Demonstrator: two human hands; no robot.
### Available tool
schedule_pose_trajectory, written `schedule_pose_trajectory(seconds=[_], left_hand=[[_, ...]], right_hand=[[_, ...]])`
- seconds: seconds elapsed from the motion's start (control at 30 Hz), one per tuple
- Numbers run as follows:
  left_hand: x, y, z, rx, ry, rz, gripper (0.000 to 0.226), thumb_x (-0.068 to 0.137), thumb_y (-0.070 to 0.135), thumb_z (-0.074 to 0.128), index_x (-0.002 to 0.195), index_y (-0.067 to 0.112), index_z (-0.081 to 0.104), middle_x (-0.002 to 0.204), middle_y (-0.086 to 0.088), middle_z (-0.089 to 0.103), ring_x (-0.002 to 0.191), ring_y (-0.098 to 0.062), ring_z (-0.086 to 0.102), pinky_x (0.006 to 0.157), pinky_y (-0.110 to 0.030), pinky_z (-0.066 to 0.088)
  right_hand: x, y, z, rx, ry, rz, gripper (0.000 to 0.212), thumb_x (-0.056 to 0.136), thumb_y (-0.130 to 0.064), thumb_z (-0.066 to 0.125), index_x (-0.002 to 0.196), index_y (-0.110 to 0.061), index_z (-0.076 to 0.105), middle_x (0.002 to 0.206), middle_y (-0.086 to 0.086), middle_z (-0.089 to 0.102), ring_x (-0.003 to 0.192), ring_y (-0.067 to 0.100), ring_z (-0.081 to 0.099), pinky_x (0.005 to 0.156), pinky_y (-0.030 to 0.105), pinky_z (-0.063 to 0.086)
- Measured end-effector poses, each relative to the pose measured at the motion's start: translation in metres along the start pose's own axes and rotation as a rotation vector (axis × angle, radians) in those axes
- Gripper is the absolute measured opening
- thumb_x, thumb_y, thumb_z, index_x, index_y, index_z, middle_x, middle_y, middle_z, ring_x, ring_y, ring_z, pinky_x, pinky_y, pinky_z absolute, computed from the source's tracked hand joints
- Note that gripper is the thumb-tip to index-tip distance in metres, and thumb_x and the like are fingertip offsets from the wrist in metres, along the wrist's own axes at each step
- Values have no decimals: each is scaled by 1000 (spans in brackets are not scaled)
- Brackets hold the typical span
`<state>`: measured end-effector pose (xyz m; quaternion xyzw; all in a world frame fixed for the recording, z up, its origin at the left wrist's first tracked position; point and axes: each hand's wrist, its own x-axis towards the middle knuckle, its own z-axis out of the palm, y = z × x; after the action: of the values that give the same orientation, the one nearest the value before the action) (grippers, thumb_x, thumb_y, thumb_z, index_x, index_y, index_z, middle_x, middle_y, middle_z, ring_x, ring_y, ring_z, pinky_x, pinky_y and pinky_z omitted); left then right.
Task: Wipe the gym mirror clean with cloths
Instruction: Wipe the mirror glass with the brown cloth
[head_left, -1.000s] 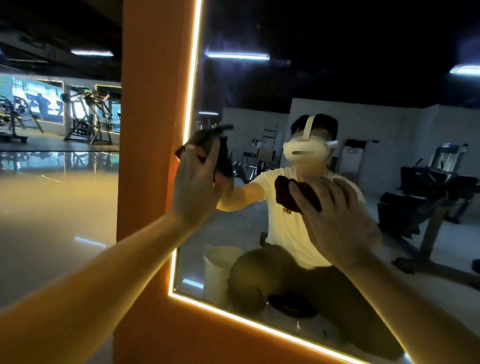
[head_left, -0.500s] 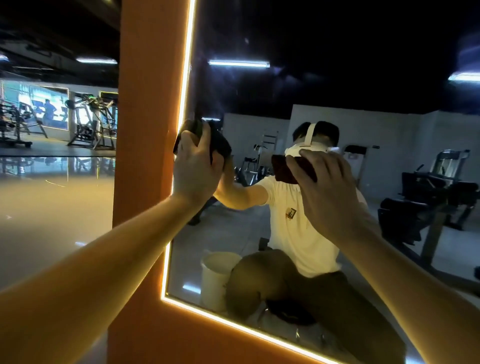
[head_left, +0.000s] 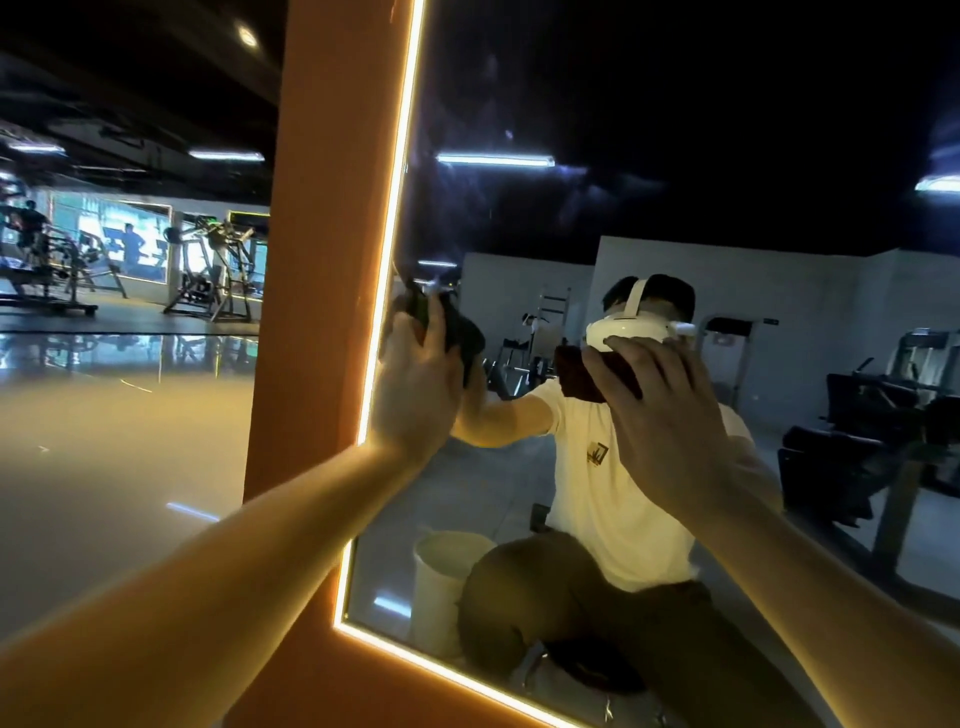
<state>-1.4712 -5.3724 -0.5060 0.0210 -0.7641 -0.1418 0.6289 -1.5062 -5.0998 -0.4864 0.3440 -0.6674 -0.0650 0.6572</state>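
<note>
The gym mirror (head_left: 675, 130) fills the right of the head view, edged by a glowing light strip (head_left: 396, 234) in an orange frame (head_left: 322, 260). My left hand (head_left: 415, 384) presses a dark cloth (head_left: 452, 325) flat against the glass, right beside the lit left edge. My right hand (head_left: 670, 415) presses a dark red cloth (head_left: 574, 371) onto the glass further right, fingers spread over it. Faint smears show on the upper glass. The mirror reflects me crouching with both arms raised.
A white bucket (head_left: 447, 582) shows in the reflection near the mirror's lower left corner. Dark gym machines (head_left: 883, 441) are reflected at the right. Left of the frame lies a glossy floor (head_left: 104, 441) with exercise machines (head_left: 218, 270) far behind.
Both hands have slid upward on the glass with their cloths. The left one stayed along the lit edge, and the right one rose from chest height to the reflected head.
</note>
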Motion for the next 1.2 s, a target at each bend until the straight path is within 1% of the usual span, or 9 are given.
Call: schedule_pose_trajectory(seconds=[0.1,0.2,0.43,0.57,0.67,0.83,0.93,1.1,1.2], left_hand=[[-84,-8,-3,0,-148,220,58,107,28,39,157,0,33,129,-29,51,91,-34,68,71,-34,61],[-100,-22,-10,-75,-271,291,58,108,30,37,159,3,28,127,-24,53,92,-32,70,75,-31,63],[20,21,4,-136,27,-170,60,109,28,44,161,2,27,134,-27,45,110,-44,60,93,-53,58],[-101,29,13,-81,-170,165,64,113,45,24,162,5,19,138,-30,48,93,-35,69,71,-36,63],[-113,16,10,-135,-233,272,66,110,38,43,163,9,16,134,-25,50,95,-33,70,74,-41,63],[34,17,-3,-183,-12,-261,66,108,31,49,162,3,23,137,-25,40,118,-44,54,101,-52,50],[32,30,2,-169,20,-335,68,108,33,48,162,1,23,142,-28,38,121,-48,53,101,-53,49],[-97,36,-2,-137,-277,89,72,106,39,43,163,4,17,141,-26,43,104,-40,67,80,-45,62],[-76,19,-7,-96,-288,-37,71,106,35,49,163,6,18,135,-20,44,110,-39,62,86,-45,57]], right_hand=[[1,0,1,-11,-1,14,67,83,-5,74,146,-9,52,142,18,45,130,39,42,115,54,28],[-1,-1,1,-11,-15,23,67,85,-6,74,147,-9,50,142,19,47,131,39,42,116,55,28],[0,1,2,-13,-33,9,68,83,-9,73,147,-9,50,141,21,49,131,39,42,115,56,31],[4,10,-4,-1,15,56,68,81,-3,75,145,-8,51,138,21,52,129,39,41,110,57,37],[9,23,-12,-32,10,81,70,84,-6,78,148,-8,49,139,23,53,129,40,43,108,58,40],[4,27,-17,-4,3,-2,67,81,-3,73,144,-7,52,142,19,47,133,39,42,113,57,35],[5,25,-15,13,1,15,65,79,-4,76,141,-7,55,140,19,52,133,37,42,115,54,30],[10,24,-17,43,-57,22,59,88,-11,72,143,-9,54,142,20,53,135,39,46,115,55,34],[9,26,-22,51,-114,13,66,85,-14,72,147,-11,51,146,19,50,139,38,40,119,54,27]])
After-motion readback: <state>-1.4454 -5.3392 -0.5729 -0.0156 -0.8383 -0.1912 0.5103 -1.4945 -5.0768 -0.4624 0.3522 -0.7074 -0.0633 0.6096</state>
